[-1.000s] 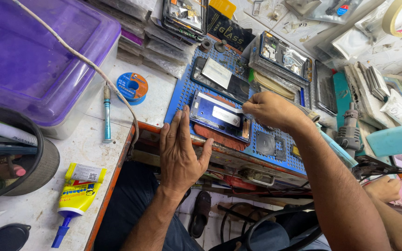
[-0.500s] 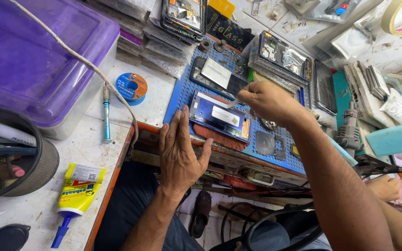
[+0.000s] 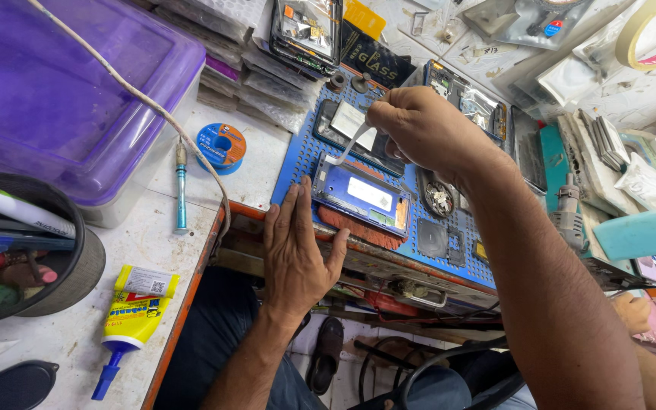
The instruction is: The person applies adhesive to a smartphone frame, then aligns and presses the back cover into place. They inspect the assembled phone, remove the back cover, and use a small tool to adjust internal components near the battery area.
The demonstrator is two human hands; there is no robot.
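Blue and full of small holes, the work mat [image 3: 449, 250] lies at the front of the desk [image 3: 153, 228] and carries an opened blue phone [image 3: 362, 195], back side up. The left hand [image 3: 295, 250] lies flat on the front edge of the desk, fingers [image 3: 298, 209] straight and close together, their tips touching the near left corner of the phone. The right hand [image 3: 419, 129] hovers above the mat just behind the phone, its fingers closed in a pinch on a thin white strip [image 3: 348, 144]; the strip hangs down to the left, and its lower end is near the far left corner of the phone. Whether that end touches the phone cannot be told.

Behind the phone lies a second opened phone [image 3: 351, 129], partly hidden by the right hand. Left of the mat a blue reel of solder wire [image 3: 220, 144] sits beside a thin blue tool [image 3: 181, 186] on a cord. A purple plastic box [image 3: 55, 99] fills the far left, with a round black holder [image 3: 47, 258] of pens in front of it and a yellow glue tube [image 3: 132, 319] near the desk's edge. A teal bottle [image 3: 639, 234] lies at the right.
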